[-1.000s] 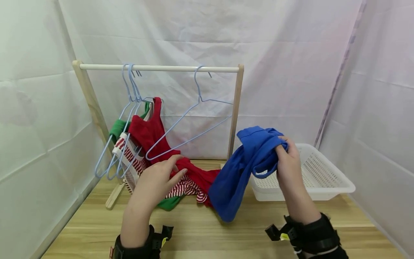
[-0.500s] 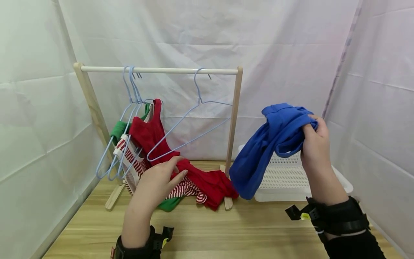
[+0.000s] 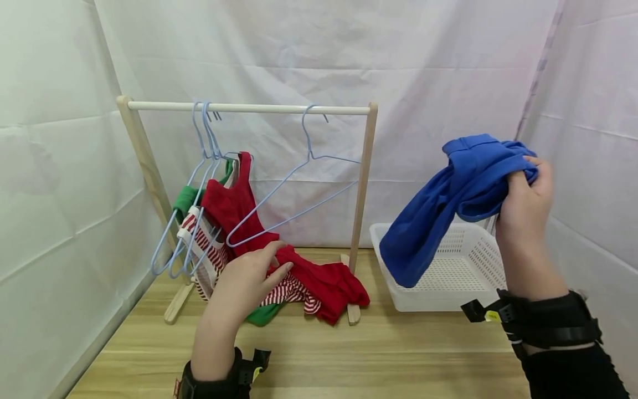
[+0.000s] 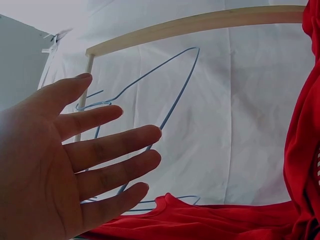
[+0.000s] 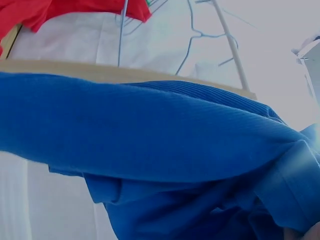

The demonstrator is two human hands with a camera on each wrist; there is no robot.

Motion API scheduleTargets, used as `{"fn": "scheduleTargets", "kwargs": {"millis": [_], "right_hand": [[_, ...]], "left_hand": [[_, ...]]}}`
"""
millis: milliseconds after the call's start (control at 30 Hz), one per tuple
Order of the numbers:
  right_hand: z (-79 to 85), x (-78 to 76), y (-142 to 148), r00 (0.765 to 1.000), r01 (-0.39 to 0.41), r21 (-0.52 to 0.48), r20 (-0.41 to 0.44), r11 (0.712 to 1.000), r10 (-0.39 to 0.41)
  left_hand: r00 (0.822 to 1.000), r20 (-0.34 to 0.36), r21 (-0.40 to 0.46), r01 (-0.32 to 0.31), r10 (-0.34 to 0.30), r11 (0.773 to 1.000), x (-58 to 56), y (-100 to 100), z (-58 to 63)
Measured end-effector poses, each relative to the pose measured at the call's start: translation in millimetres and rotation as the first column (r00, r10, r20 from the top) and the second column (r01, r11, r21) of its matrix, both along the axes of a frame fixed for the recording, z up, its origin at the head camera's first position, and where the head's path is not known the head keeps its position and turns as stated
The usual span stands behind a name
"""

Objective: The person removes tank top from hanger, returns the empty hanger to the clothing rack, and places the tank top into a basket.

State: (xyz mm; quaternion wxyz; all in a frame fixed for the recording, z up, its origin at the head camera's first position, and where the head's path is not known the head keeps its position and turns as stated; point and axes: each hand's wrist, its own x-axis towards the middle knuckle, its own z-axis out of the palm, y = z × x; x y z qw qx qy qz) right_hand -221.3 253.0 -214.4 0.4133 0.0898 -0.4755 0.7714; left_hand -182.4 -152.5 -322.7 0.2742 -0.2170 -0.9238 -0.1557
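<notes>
Remotely, I saw the right hand (image 3: 525, 205) pinch a bunched blue fabric garment (image 3: 458, 191) at three o'clock, left hand (image 3: 247, 277) spread.

Left hand (image 3: 251, 272) spread, right hand (image 3: 528, 205) higher

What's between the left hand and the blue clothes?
In the head view, going from the left hand to the blue garment, you cross the red garment, the rack's right post, then the left edge of the white basket.

rack (image 3: 364, 183) on tbl (image 3: 349, 360) | bskt (image 3: 428, 303) on tbl, R of rack | hngrs (image 3: 309, 154) on bar (image 3: 259, 108) | clothes (image 3: 229, 205) on L hngrs
</notes>
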Motion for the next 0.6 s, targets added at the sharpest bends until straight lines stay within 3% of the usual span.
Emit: {"fn": "scheduleTargets", "kwargs": {"millis": [300, 600], "right_hand": [[-17.5, -7.7, 12, 0.981, 0.166, 0.107, 0.082, 0.980, -0.175], [-44.9, -19.3, 6, 0.970, 0.177, 0.157, 0.141, 0.972, -0.200]], "left_hand": [[1.000, -0.001, 0.001, 0.003, -0.003, 1.000, -0.7, 0, 0.1], [1.000, 0.018, 0.002, -0.001, 0.001, 1.000, -0.7, 0, 0.1]]}}
